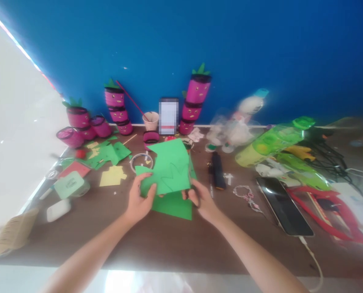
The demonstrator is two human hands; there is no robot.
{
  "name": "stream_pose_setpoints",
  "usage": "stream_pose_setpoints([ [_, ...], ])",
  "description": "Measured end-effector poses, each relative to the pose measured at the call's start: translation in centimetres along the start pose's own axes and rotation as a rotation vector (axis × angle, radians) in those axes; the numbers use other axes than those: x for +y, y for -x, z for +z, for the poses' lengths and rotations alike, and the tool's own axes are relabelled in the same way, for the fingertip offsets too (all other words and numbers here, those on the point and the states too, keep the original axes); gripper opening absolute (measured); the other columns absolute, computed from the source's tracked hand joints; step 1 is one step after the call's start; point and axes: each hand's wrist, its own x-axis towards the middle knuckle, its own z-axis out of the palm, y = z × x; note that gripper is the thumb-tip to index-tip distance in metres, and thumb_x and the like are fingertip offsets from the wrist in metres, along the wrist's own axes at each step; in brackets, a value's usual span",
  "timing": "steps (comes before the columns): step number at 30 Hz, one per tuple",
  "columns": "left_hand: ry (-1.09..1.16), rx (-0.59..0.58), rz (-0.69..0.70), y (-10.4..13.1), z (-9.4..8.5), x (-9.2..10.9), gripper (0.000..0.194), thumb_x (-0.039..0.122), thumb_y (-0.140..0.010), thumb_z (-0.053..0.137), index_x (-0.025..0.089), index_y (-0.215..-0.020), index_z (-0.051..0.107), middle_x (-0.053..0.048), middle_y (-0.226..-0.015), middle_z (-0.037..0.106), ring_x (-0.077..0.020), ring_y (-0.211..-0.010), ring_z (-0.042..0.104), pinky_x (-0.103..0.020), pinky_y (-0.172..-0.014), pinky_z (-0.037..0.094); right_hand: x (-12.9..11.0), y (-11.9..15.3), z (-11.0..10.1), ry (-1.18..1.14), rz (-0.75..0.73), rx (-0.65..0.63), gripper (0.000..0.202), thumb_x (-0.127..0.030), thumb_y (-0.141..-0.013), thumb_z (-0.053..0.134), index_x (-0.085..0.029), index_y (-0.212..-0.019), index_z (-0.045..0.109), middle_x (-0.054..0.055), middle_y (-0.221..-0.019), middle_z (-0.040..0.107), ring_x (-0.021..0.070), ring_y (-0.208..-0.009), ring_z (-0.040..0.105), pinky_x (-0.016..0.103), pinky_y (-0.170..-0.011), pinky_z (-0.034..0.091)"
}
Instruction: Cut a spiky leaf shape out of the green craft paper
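I'm monitoring left fingers gripping green paper inside the near edge of the surface, right fingers unclear in hold, uneven tugging risking creases.

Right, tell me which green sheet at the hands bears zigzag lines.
The upper, lighter sheet in the left hand; the darker sheet showing below has no visible lines.

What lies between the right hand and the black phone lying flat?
In the head view, a thin string with pink bits lies between the right hand and the phone.
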Motion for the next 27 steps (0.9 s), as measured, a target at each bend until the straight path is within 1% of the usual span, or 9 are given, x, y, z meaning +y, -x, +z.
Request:
stream_pose_setpoints([
  [10, 0.016, -0.016, -0.013, -0.53, -0.35, -0.23, 0.024, 0.024, -0.079, 0.056, 0.019, -0.103, 0.052, -0.008, -0.100, 0.060, -0.0187, -0.096, 0.059, -0.036, -0.084, 0.049, 0.58, 0.00, -0.58, 0.027, 0.029, 0.002, 0.050, -0.066, -0.074, 0.047, -0.018, -0.085, 0.051, -0.001, -0.062, 0.047, 0.0122, -0.059, 0.045, 0.027, -0.057, 0.038],
  [21, 0.011, -0.031, -0.003, -0.61, -0.39, -0.10, 0.024, 0.022, -0.079, 0.056, 0.020, -0.102, 0.052, -0.007, -0.100, 0.060, -0.0183, -0.096, 0.059, -0.034, -0.084, 0.049, 0.75, -0.01, -0.74, 0.031, 0.031, -0.026, 0.049, -0.066, -0.076, 0.045, -0.017, -0.084, 0.050, -0.001, -0.063, 0.049, 0.0127, -0.060, 0.045, 0.027, -0.058, 0.037],
  [27, 0.014, -0.036, -0.007, -0.58, -0.40, -0.32, 0.024, 0.022, -0.079, 0.057, 0.020, -0.103, 0.051, -0.007, -0.100, 0.060, -0.0181, -0.097, 0.059, -0.034, -0.085, 0.048, 0.74, 0.01, -0.78, 0.048, 0.042, -0.020, 0.050, -0.066, -0.075, 0.045, -0.018, -0.085, 0.050, -0.001, -0.062, 0.048, 0.0125, -0.059, 0.045, 0.027, -0.058, 0.037],
])
